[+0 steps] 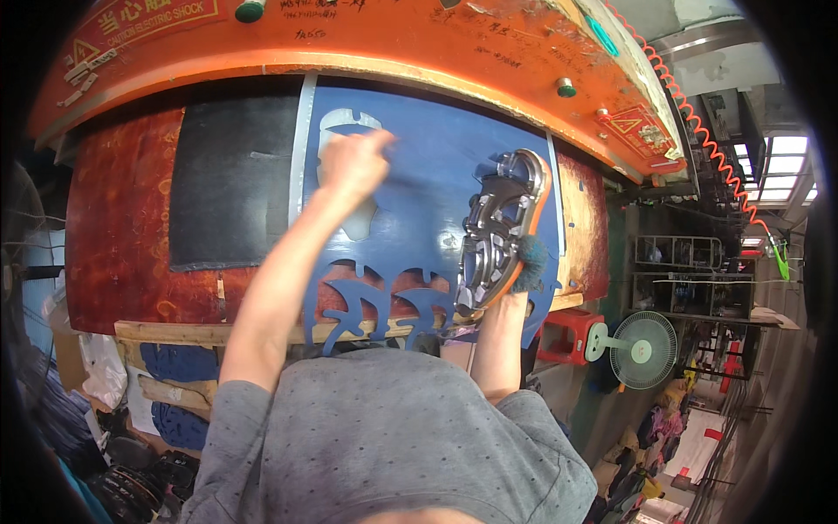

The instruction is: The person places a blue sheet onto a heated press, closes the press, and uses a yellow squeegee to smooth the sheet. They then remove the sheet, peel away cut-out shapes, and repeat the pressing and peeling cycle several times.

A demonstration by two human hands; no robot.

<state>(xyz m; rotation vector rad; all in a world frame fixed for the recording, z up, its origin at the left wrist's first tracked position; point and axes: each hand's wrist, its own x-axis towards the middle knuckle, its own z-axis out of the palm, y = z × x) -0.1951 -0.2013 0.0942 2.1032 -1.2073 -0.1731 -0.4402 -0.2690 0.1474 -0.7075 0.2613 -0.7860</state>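
Note:
My right hand, in a teal knit glove, grips a sole-shaped metal cutting die by its side. The die is tilted up above the blue sheet, its dark inner frames showing and an orange band along its outer edge. Over the sheet's left part is my bare left hand, fingers curled closed and slightly smeared by motion; whatever is in them cannot be made out. Beneath it shows a pale sole-shaped area in the sheet, partly hidden by my hand and wrist. Cut-out openings run along the sheet's near edge.
An orange machine beam spans the far side of the table. Left of the sheet lies a black mat on a reddish board. A red stool and a fan stand at right; a coiled red hose hangs there.

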